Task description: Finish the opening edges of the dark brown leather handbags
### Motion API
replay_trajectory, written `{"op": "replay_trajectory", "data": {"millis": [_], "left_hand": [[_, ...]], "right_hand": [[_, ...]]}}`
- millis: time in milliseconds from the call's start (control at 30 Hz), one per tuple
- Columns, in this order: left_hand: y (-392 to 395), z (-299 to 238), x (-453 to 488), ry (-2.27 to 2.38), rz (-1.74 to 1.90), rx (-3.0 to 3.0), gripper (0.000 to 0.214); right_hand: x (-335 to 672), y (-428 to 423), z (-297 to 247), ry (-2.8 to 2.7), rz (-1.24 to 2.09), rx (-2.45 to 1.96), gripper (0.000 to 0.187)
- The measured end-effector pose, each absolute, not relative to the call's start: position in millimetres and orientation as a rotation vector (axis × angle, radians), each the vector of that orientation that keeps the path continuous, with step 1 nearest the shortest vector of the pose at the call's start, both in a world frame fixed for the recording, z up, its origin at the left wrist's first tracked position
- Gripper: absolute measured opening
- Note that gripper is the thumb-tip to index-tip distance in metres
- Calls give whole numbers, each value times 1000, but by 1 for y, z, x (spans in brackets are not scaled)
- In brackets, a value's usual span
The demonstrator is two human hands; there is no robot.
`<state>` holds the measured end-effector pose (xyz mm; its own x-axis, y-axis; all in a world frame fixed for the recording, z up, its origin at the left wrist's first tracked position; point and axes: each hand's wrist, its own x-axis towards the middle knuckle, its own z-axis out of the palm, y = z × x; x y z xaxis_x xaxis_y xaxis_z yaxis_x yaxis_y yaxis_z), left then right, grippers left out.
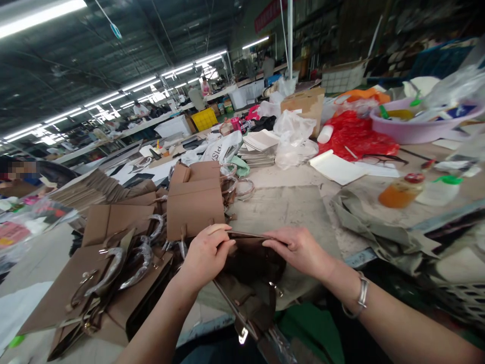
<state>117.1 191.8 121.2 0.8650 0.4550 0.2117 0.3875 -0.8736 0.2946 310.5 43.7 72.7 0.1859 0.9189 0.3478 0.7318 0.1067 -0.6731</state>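
Between my hands is a brown handbag (252,298), tilted at the table's front edge with its mouth towards me and its inside dark. My left hand (210,250) pinches the far rim at its left end, thumb and fingers closed on it. Farther right along that rim, my right hand (293,247) grips the edge, thumb below and fingers on top. Metal clasps shine on the near side of this bag. Beside my left arm lie several more brown handbags (195,202) with plastic-wrapped handles (142,263).
Stacked brown panels (89,194) lie at the left. Across the table are white plastic bags (295,136), a red bag (354,134), a lilac basin (409,126), a jar of amber liquid (401,192), eyeglasses (384,159) and grey cloth (375,227). A co-worker is at the left edge.
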Motion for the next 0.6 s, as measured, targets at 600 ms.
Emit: {"op": "replay_trajectory", "data": {"millis": [600], "left_hand": [[191,110,121,740,651,2643,15]], "right_hand": [[292,59,99,-1763,105,-1952,31]]}}
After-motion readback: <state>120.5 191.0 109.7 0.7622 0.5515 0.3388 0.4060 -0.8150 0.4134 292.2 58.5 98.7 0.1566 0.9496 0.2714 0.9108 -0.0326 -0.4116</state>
